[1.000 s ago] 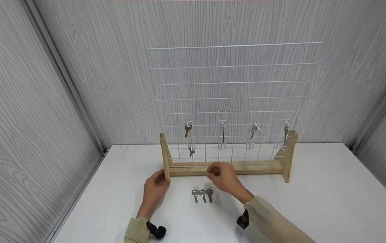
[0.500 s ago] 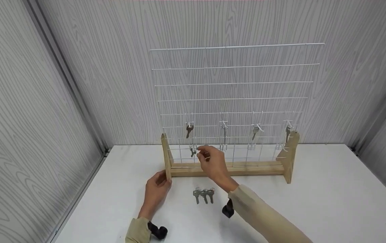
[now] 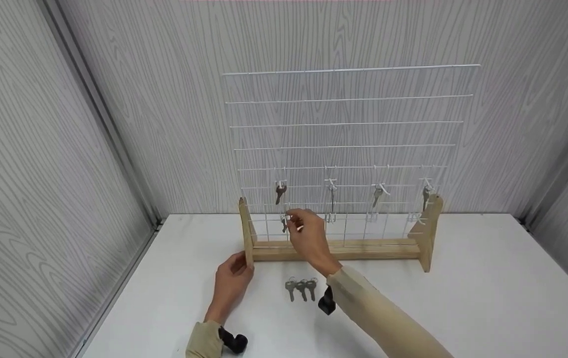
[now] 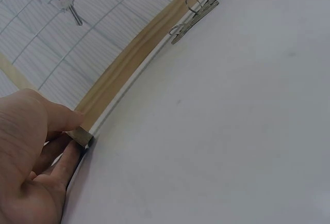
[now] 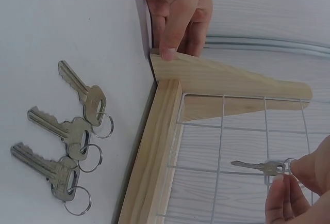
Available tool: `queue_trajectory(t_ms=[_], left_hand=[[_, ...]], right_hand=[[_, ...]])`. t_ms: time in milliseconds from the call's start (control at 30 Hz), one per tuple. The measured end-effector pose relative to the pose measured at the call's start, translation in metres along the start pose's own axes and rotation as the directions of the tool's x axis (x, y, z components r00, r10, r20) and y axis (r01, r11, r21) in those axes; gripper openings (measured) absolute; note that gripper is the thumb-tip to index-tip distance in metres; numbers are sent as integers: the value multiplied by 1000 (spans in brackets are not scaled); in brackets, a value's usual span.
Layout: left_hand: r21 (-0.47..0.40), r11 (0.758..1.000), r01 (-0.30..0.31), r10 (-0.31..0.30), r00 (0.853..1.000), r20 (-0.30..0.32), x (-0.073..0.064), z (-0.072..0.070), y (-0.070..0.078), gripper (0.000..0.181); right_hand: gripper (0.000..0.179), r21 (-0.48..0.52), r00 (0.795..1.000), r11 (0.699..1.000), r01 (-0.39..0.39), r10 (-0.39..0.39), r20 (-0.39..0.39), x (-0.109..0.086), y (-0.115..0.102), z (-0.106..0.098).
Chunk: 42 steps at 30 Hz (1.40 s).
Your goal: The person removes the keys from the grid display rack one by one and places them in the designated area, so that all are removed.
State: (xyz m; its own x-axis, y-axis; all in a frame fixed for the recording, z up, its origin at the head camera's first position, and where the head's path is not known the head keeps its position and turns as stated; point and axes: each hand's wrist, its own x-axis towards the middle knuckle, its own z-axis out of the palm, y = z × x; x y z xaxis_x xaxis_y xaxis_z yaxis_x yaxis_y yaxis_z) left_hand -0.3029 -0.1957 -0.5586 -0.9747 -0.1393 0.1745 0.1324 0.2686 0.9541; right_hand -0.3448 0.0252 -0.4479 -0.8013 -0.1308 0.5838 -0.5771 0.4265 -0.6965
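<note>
A white wire grid rack (image 3: 343,145) stands in a wooden base with two upright end panels. My left hand (image 3: 231,278) grips the front foot of the left end panel (image 5: 227,77), thumb on one side and fingers on the other. At the lower left hook, my right hand (image 3: 308,236) has its fingertips at a hanging key (image 5: 268,168). In the right wrist view, thumb and finger pinch this key around its head and ring (image 5: 290,165). The left wrist view shows the same key (image 4: 67,0) below the fingertips.
Several keys (image 3: 281,191) hang from the upper row of hooks. More hooks (image 3: 372,217) line the lower row. Three keys with rings (image 5: 90,100) lie side by side on the white table (image 3: 487,298) before the rack. Grey wood-grain walls (image 3: 115,99) surround the table.
My right hand has moved up and left from in front of the base's crossbar to the key on the lower left hook. The left hand keeps its grip on the end panel.
</note>
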Motion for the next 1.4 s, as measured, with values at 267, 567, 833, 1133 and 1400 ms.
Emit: queue_trajectory(t_ms=[267,567,833,1133,1400], left_hand=[[17,1000,21,-21,1000,-14,-2,-3,0,47],[-16,1000,4,-4,1000,4,-1,-3,0,48],[-15,1000,3,-3,1000,0,0,0,-1,48],[-18,1000,12,-12,1000,2,1,2,0,48],[-10,999,32,-32,999,3,2,0,0,48]], right_hand=[[17,-7,998,998,-56,56,-31,5,-2,9],[7,-22,995,997,-68,67,-69,8,-3,11],[7,-17,996,998,-65,64,-67,8,-4,11],[8,-13,997,997,-70,69,-34,8,-5,9],[7,16,998,998,-68,68,6,7,-8,4]])
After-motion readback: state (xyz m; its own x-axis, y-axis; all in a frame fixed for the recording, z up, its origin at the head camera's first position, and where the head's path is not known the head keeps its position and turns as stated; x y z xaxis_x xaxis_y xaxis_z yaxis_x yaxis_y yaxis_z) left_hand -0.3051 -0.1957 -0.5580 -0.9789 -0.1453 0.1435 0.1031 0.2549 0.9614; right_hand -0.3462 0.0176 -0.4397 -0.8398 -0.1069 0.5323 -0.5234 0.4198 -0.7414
